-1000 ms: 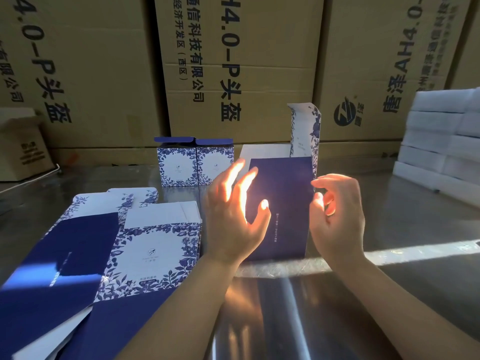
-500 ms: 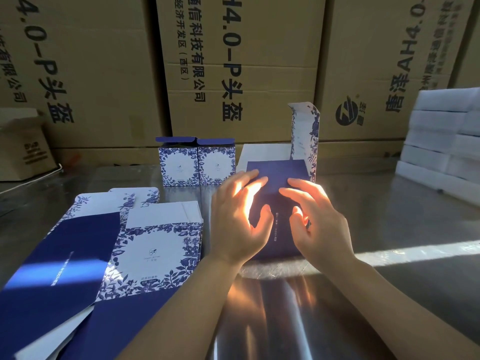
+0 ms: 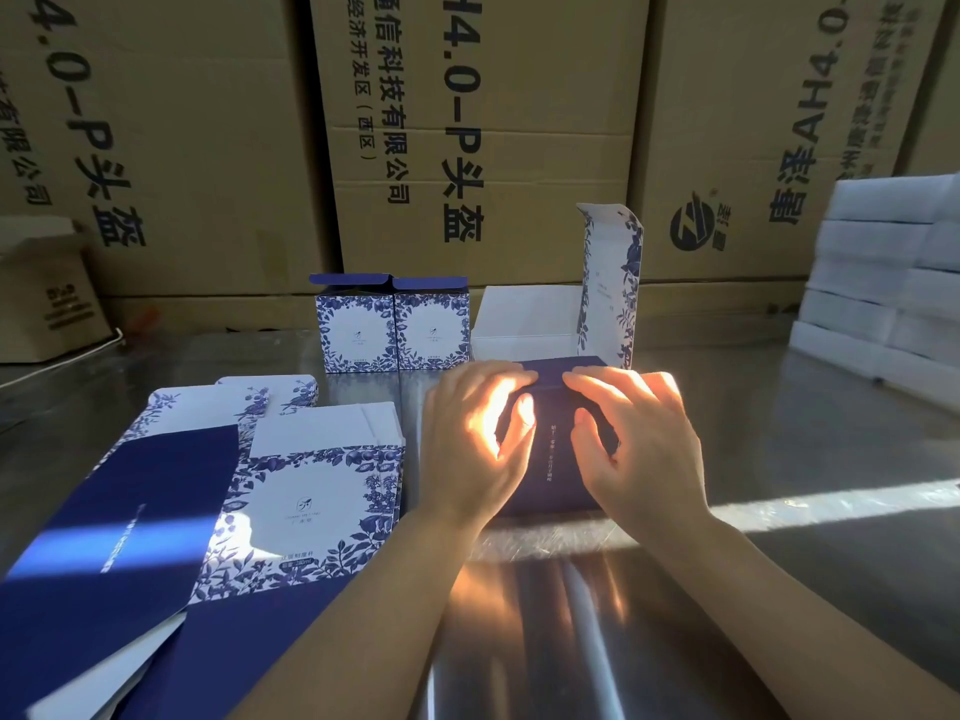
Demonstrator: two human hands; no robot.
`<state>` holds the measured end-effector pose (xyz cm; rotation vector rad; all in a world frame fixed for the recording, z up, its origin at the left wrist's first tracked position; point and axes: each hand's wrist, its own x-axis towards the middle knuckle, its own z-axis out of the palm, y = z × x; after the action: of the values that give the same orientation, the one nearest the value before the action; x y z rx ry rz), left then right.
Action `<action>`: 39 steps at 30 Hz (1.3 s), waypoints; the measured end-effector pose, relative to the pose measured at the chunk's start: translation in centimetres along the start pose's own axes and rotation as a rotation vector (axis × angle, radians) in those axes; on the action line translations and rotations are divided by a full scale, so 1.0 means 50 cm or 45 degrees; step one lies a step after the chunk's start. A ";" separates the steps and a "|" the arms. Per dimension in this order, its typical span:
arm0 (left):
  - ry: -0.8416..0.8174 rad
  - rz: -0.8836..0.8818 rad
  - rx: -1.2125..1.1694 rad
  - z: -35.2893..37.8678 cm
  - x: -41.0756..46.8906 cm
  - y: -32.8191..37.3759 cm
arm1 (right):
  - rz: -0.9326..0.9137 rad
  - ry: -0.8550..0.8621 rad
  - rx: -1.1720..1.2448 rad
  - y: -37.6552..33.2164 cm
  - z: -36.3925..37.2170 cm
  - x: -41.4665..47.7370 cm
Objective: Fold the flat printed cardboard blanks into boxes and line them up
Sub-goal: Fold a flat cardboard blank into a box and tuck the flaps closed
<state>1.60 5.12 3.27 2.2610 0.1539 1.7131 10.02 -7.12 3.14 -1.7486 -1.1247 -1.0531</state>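
Observation:
A half-formed dark blue box point(image 3: 551, 449) stands on the metal table in the middle. My left hand point(image 3: 475, 444) grips its left side and my right hand point(image 3: 641, 444) its right side, fingertips pressing on its top edge. Behind it a white inner panel and an upright floral flap point(image 3: 610, 288) of the same blank rise. Two finished blue-and-white floral boxes point(image 3: 392, 330) stand side by side at the back. A pile of flat printed blanks point(image 3: 291, 506) lies at the left.
Large brown shipping cartons point(image 3: 483, 137) form a wall behind the table. A stack of white foam blocks point(image 3: 883, 283) sits at the right. A small brown carton point(image 3: 47, 298) is at the far left. A sunlit strip crosses the reflective metal table point(image 3: 810, 423).
Both hands closed in from either side onto the dark blue panel and pushed it down and back, so the box now looks shorter and boxier.

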 end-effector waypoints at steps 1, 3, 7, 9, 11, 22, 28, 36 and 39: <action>-0.005 -0.001 -0.003 0.000 0.001 0.001 | -0.049 0.047 -0.018 0.000 0.002 -0.001; -0.023 -0.001 -0.009 0.001 0.000 0.002 | -0.105 0.091 -0.030 0.000 0.007 -0.001; -0.023 0.005 0.009 0.001 -0.003 0.003 | -0.135 0.106 -0.060 -0.002 0.010 0.002; -0.008 0.010 0.033 0.001 -0.003 0.006 | -0.131 0.125 -0.076 0.000 0.007 0.003; -0.015 0.032 0.042 0.002 -0.003 0.010 | -0.118 0.153 -0.087 0.000 0.005 0.005; -0.020 0.076 0.096 0.003 -0.001 0.017 | -0.078 0.138 -0.103 -0.003 0.004 0.011; 0.001 0.095 0.111 0.004 0.001 0.018 | -0.071 0.116 -0.094 -0.004 0.003 0.010; 0.031 0.151 0.048 0.005 -0.001 0.014 | -0.064 0.181 -0.013 -0.003 -0.001 0.011; 0.052 0.217 0.057 0.004 -0.002 0.010 | -0.062 0.172 0.014 -0.005 -0.001 0.009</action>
<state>1.74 4.57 3.30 2.3314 0.0084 1.8591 9.87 -6.98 3.63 -1.6236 -1.0908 -1.1739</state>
